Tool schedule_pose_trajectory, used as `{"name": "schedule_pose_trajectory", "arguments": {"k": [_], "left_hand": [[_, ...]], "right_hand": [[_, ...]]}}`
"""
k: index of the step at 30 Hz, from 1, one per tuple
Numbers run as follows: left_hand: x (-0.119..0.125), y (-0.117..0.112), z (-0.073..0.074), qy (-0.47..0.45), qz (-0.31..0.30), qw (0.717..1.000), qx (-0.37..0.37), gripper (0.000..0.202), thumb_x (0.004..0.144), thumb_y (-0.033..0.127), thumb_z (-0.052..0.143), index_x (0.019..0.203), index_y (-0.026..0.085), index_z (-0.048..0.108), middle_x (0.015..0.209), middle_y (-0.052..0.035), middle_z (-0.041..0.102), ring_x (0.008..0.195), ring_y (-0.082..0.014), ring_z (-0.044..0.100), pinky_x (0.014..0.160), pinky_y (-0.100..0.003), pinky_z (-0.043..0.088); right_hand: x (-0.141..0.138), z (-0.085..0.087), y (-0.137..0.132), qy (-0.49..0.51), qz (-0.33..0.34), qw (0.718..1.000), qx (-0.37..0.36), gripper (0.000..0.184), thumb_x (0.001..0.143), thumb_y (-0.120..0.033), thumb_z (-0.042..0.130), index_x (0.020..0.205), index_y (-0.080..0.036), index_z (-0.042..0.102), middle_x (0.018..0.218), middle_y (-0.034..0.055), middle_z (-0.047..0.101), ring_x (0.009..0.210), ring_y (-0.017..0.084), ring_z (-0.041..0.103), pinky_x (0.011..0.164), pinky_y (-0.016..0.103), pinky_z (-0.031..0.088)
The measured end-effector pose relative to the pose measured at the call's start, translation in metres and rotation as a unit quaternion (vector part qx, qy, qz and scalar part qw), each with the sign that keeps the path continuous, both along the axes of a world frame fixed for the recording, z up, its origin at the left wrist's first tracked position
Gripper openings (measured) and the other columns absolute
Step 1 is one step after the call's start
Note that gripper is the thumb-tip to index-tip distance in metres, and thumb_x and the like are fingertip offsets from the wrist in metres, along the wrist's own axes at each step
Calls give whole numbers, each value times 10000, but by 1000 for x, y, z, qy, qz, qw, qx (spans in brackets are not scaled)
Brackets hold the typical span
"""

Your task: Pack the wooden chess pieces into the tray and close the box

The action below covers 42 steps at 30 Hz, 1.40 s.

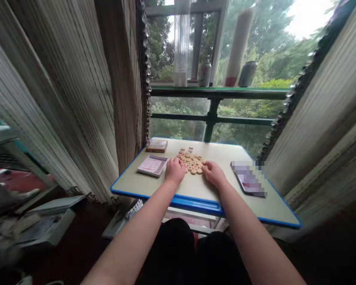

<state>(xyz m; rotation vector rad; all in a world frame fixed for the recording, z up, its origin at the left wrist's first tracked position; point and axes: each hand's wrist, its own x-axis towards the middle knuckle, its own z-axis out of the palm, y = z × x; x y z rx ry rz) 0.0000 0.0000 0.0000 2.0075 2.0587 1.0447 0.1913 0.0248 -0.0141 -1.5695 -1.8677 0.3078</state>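
Note:
Several round wooden game discs [192,160] lie in a loose cluster on a small beige table with a blue rim [166,198]. My left hand [175,170] rests at the cluster's left edge with its fingers curled down onto the discs. My right hand [213,173] sits at the cluster's right edge, fingers bent and touching the nearest discs. Whether either hand holds a disc is hidden under the fingers.
A shallow pink-lined box lid [152,165] lies left of my left hand, and a brown box [156,145] sits behind it. A blurred flat item [248,179] lies at the right. Bamboo blinds hang on both sides. Cans [205,74] stand on the window rail.

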Motion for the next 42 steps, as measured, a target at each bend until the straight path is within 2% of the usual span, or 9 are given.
{"name": "schedule_pose_trajectory", "arguments": {"k": [5,11,16,23,30,33,38,40,42], "left_hand": [[1,-3,0,15,5,1000,-4,386,722,200,567,1103,148,540,1212,-124,512,1170,-271,440,1015,-351,345],[4,2,-4,2,-14,999,-52,516,749,141,507,1256,92,429,1329,-170,448,1231,-271,415,1044,-351,324],[2,2,-2,-30,-23,998,-44,461,716,93,523,1175,100,500,1274,-159,496,1199,-257,455,1027,-337,355],[-3,-2,1,-62,-65,996,6,335,651,-38,447,887,137,608,1159,-122,565,1149,-208,506,1015,-310,390],[-3,-1,-1,-59,-70,995,35,352,646,-64,426,861,147,608,1173,-111,572,1152,-178,514,1011,-282,395],[-3,-5,3,-14,-25,998,50,334,716,-25,413,884,170,625,1213,-97,563,1189,-189,485,1035,-315,363],[-5,-11,7,60,199,978,-24,309,781,149,472,1064,152,598,1307,-159,501,1305,-363,324,1041,-540,260],[-5,-12,9,64,195,977,-65,319,793,173,457,1086,133,576,1227,-178,557,1226,-352,423,997,-522,322],[-5,-11,10,60,153,983,-86,312,801,143,420,1075,141,570,1154,-163,599,1127,-311,512,932,-463,401]], "right_hand": [[0,2,-2,1,-5,1000,-8,288,781,-231,499,1002,-153,666,1055,95,656,1010,197,585,908,307,431],[-3,8,-6,-2,-1,1000,-2,252,767,-198,501,943,-154,676,1115,108,627,1069,201,562,961,303,403],[-3,7,-5,3,-3,1000,2,268,763,-209,507,970,-156,667,1136,111,614,1084,214,554,964,323,406],[-2,5,-5,17,-2,1000,5,270,758,-213,512,970,-149,665,1124,120,616,1061,222,566,956,338,415],[-2,5,-6,6,1,1000,21,256,769,-228,516,966,-163,666,1078,108,638,1046,218,575,955,344,422],[-4,7,-9,-7,22,999,39,305,780,-303,547,1032,-172,659,1140,105,621,1089,230,555,983,367,408],[-11,7,-16,-114,109,984,84,487,772,-478,580,1185,-223,615,1324,83,530,1238,266,445,1069,424,320],[-13,8,-17,-146,117,979,75,472,783,-473,570,1187,-235,618,1317,75,541,1249,264,438,1078,429,308],[-14,9,-16,-162,117,978,67,436,799,-460,556,1168,-239,632,1301,73,557,1248,255,444,1079,423,309]]}}
